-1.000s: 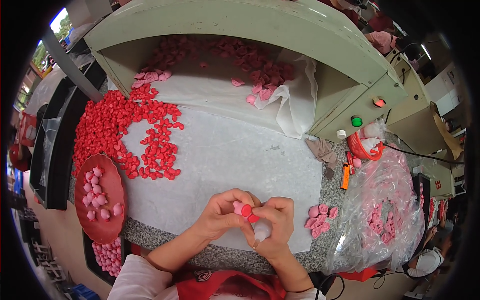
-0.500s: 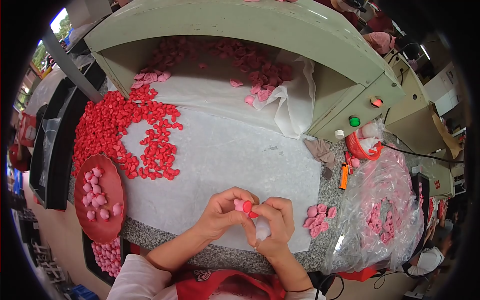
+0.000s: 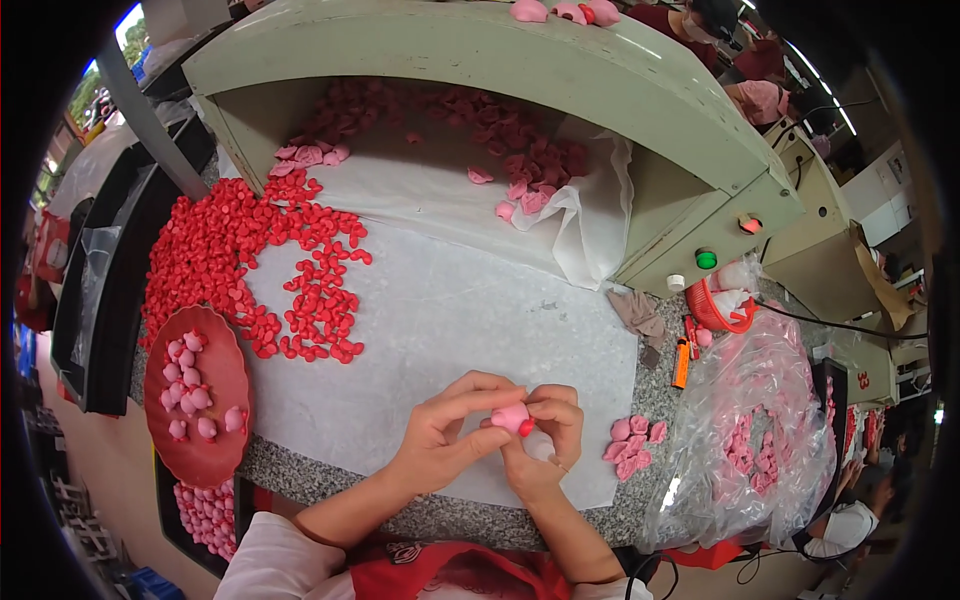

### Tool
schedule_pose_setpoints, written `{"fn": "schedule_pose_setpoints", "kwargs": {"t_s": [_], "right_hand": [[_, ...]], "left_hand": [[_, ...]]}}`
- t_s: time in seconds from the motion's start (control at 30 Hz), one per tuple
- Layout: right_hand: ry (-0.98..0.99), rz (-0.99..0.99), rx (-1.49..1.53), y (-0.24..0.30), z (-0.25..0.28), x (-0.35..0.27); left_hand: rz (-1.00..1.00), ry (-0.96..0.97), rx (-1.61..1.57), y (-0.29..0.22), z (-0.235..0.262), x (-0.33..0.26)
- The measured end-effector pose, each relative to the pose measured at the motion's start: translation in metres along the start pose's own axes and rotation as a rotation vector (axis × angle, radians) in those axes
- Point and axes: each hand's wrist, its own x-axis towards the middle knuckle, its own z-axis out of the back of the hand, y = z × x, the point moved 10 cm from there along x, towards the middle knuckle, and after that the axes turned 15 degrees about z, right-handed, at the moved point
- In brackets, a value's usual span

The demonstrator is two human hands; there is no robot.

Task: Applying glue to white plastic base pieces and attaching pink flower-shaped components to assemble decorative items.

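Note:
My left hand pinches a small rounded pink piece between thumb and fingers. A red part sits against the piece's right end. My right hand closes on that same end with thumb and fingertips. Tucked in its palm is a small whitish, translucent bottle, partly hidden by the fingers. Both hands are over the near part of the white sheet. Several loose pink pieces lie right of my right hand.
A heap of red curved parts covers the left of the sheet. Nearer stands a red scalloped tray with pink-and-red pieces. A green metal housing arches across the back, pink pieces inside. Right are an orange lighter, red basket and clear plastic bag.
The held piece has turned: its pink side now faces up and the red part has moved to the right. My right fingers have shifted round it. The whole view has moved slightly.

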Motion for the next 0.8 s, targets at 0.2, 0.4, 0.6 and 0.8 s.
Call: {"fn": "schedule_pose_setpoints", "kwargs": {"t_s": [0.2,0.4,0.6,0.8], "right_hand": [[0.069,0.041,-0.026,0.006,-0.002,0.005],[0.014,0.018,0.005,0.006,0.0,0.006],[0.036,0.009,-0.103,0.006,0.0,0.006],[0.077,-0.116,-0.09,-0.004,-0.004,0.008]], "left_hand": [[-0.016,0.027,-0.051,-0.003,-0.002,0.001],[-0.02,0.016,-0.088,0.0,0.001,0.002],[-0.01,-0.026,-0.114,0.002,0.005,0.002],[-0.035,-0.181,0.083,-0.001,0.011,-0.001]]}}
